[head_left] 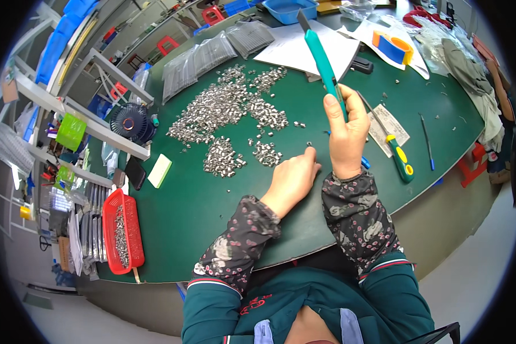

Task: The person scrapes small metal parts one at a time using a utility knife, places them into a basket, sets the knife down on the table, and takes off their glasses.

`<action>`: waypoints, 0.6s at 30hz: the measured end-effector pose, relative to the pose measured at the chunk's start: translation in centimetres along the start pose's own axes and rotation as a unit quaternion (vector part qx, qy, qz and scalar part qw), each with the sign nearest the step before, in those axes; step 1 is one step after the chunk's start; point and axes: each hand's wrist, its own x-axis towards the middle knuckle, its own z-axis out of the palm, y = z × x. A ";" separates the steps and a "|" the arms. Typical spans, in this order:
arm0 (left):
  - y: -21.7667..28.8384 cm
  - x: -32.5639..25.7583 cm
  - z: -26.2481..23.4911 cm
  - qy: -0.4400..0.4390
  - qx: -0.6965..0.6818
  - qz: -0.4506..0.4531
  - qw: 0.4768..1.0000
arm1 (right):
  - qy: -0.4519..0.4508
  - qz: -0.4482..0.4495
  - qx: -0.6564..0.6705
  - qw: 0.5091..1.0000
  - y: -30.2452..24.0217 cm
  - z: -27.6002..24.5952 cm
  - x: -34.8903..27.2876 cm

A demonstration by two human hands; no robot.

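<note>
Right hand (347, 129): grip clamped around the lower end of a teal utility knife (321, 57), held upright above the green surface (212, 212), blade end pointing away from the person. The knife looks light and rigid, with a smooth plastic body; the hold low on the handle gives control, though the far tip is the hazard and should stay clear of the other hand.

Left hand (295, 178): resting on the surface, fingertips drawn together at one small metal part (309, 144). Whether the part is pinched or merely touched cannot be told at this size.

The part appears tiny, hard and light, likely slick; it would take a fingertip pinch across its sides and could easily roll or skid on the mat.

Nearby: a broad scatter of similar metal pieces (229, 109) beyond the left hand, a smaller cluster (266, 155) just beside it. A screwdriver with a green and yellow handle (400, 157) lies to the right of the right wrist. A red basket (122, 229) holding more pieces sits well apart at the left edge.
</note>
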 end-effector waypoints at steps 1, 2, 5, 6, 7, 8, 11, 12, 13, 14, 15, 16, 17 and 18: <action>-0.7 -0.4 -0.6 0.004 0.007 -0.006 1.000 | -0.004 0.000 0.009 1.000 -0.1 0.3 -0.2; -1.9 -0.9 -1.4 0.013 -0.234 -0.039 0.971 | -0.020 -0.002 0.005 1.000 0.0 0.5 -0.3; -4.4 -3.8 -6.7 -0.017 -0.657 -0.209 0.725 | -0.060 0.006 0.003 0.998 0.7 1.2 -1.3; -5.7 -5.4 -7.6 0.028 -0.689 -0.215 0.691 | -0.123 0.019 -0.026 0.992 0.5 1.7 -2.0; -7.2 -6.7 -8.1 0.070 -0.721 -0.216 0.655 | -0.184 0.029 -0.057 0.981 0.3 2.1 -2.6; -8.8 -7.9 -8.4 0.089 -0.756 -0.193 0.618 | -0.213 0.010 -0.082 0.974 0.8 2.4 -3.4; -11.9 -10.8 -8.5 0.168 -0.813 -0.213 0.516 | -0.316 -0.039 -0.139 0.938 0.8 3.3 -5.5; -13.2 -11.7 -8.1 0.178 -0.842 -0.200 0.468 | -0.350 -0.038 -0.150 0.924 0.4 3.6 -6.1; -14.2 -12.2 -7.5 0.177 -0.870 -0.181 0.424 | -0.357 -0.043 -0.144 0.922 0.6 3.7 -6.7; -14.9 -12.7 -7.0 0.202 -0.874 -0.196 0.397 | -0.388 -0.047 -0.144 0.909 1.0 3.7 -7.2; -15.4 -12.8 -6.6 0.224 -0.878 -0.210 0.368 | -0.417 -0.052 -0.145 0.896 1.3 3.8 -7.5; -15.9 -13.1 -6.0 0.251 -0.875 -0.223 0.350 | -0.430 -0.052 -0.164 0.886 1.4 3.9 -7.7; -16.2 -13.5 -5.6 0.263 -0.864 -0.227 0.365 | -0.435 -0.056 -0.163 0.884 1.5 3.9 -7.9; -16.2 -13.6 -5.3 0.260 -0.855 -0.233 0.384 | -0.448 -0.050 -0.174 0.875 1.8 3.8 -8.0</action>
